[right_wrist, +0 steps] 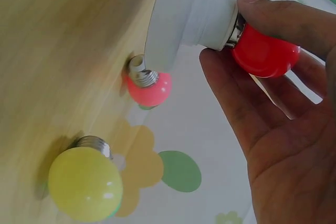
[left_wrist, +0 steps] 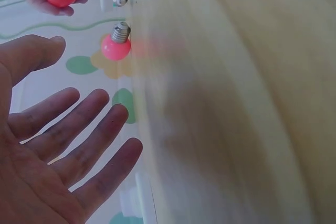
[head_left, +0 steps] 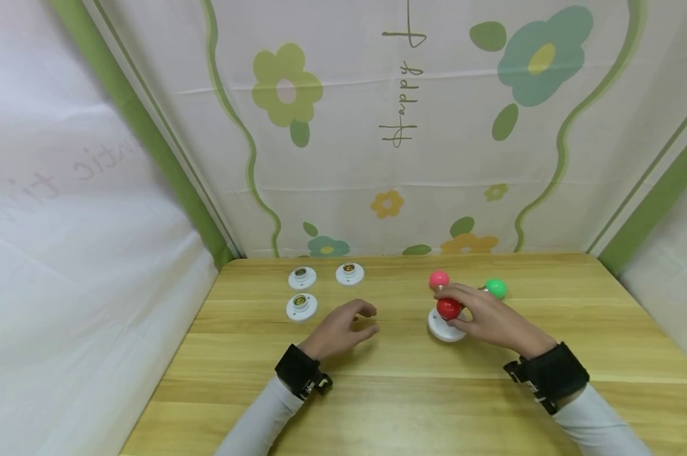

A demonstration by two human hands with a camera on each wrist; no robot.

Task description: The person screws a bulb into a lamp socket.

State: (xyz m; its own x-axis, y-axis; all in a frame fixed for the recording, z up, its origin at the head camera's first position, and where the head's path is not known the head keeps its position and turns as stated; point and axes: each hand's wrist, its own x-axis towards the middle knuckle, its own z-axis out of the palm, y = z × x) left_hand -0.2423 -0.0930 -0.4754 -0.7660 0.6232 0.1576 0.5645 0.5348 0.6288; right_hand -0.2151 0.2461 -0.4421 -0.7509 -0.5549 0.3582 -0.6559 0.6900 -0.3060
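My right hand (head_left: 494, 316) grips a red light bulb (head_left: 448, 308) around its metal collar, thumb on one side and fingers on the other. The bulb's metal end sits in the mouth of a round white lamp socket (right_wrist: 210, 19), whose wide base is at the tabletop. My left hand (head_left: 340, 329) holds nothing; its fingers are spread and relaxed above the table, left of the socket. Just behind the right hand lies a pink bulb (head_left: 439, 280), and a yellow bulb (right_wrist: 85, 184) shows in the right wrist view.
Three more white lamp sockets, including one at the front (head_left: 301, 307), stand at the table's back left. A green bulb (head_left: 496, 289) lies right of the right hand. The wooden table (head_left: 400, 405) ends at a patterned fabric wall (head_left: 343, 158).
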